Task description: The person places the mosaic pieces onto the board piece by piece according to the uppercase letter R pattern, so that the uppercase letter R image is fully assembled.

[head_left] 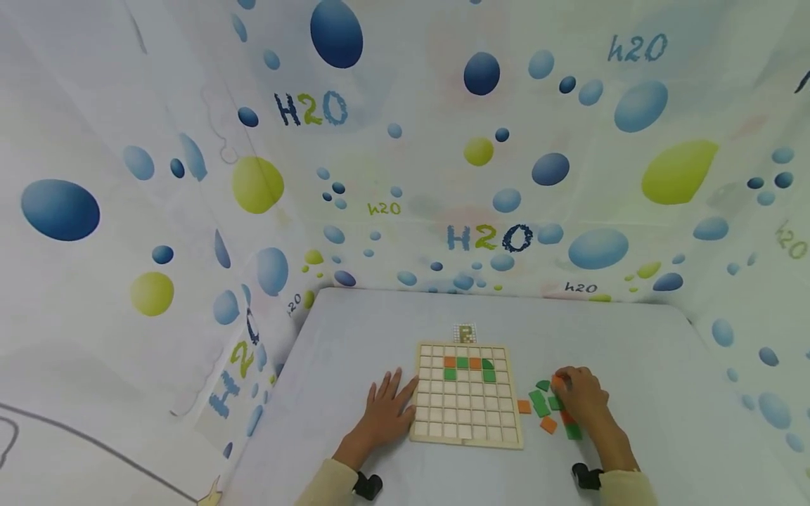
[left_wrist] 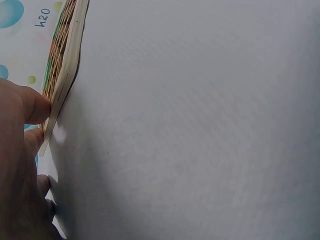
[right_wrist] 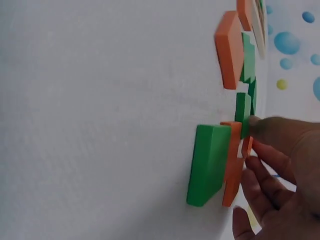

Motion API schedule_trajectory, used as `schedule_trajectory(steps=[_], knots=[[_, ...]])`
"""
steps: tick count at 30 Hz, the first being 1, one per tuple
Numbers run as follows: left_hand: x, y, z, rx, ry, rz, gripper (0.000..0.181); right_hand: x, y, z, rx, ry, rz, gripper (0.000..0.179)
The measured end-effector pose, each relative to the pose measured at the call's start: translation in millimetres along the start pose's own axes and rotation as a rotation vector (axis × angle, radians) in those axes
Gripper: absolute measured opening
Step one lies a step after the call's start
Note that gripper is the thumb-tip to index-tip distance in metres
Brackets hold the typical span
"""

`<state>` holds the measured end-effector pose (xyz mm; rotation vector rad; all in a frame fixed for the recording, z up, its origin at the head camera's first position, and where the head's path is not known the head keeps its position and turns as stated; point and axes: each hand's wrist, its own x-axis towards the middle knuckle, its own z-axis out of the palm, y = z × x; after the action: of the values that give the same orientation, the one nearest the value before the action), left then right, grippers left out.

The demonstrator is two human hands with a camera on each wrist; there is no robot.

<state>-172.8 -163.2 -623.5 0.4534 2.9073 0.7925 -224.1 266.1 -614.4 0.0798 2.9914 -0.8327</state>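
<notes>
A wooden grid board (head_left: 468,444) lies on the white table, several orange and green tiles set in its upper cells. My left hand (head_left: 387,411) rests at the board's left edge, fingers spread; in the left wrist view its thumb and a finger touch the board's side (left_wrist: 70,70). To the right of the board, my right hand (head_left: 583,397) is over loose tiles and pinches an orange tile (head_left: 557,383) between thumb and fingers. Around it lie a green tile (right_wrist: 207,165), more green tiles (head_left: 539,403) and an orange tile (head_left: 548,424).
A small pattern card (head_left: 465,333) lies just beyond the board's far edge. One orange tile (head_left: 524,407) sits right beside the board's right edge. A curtain (head_left: 430,176) printed with blue and green spots stands behind the table and on both sides.
</notes>
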Motion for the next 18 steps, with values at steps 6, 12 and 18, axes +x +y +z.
schedule_trajectory(steps=[6, 12, 18], knots=[[2.1, -3.2, 4.4, 0.012, 0.013, -0.003, 0.057, 1.2, 1, -2, 0.022, -0.046, -0.004, 0.03], [7.7, -12.6, 13.9, 0.06, 0.006, -0.023, 0.057, 7.8, 5, 4, 0.03, -0.03, -0.007, 0.03], [6.2, -14.7, 16.3, 0.065, 0.034, -0.011, 0.057, 21.0, 0, 10, 0.094, -0.018, 0.006, 0.031]])
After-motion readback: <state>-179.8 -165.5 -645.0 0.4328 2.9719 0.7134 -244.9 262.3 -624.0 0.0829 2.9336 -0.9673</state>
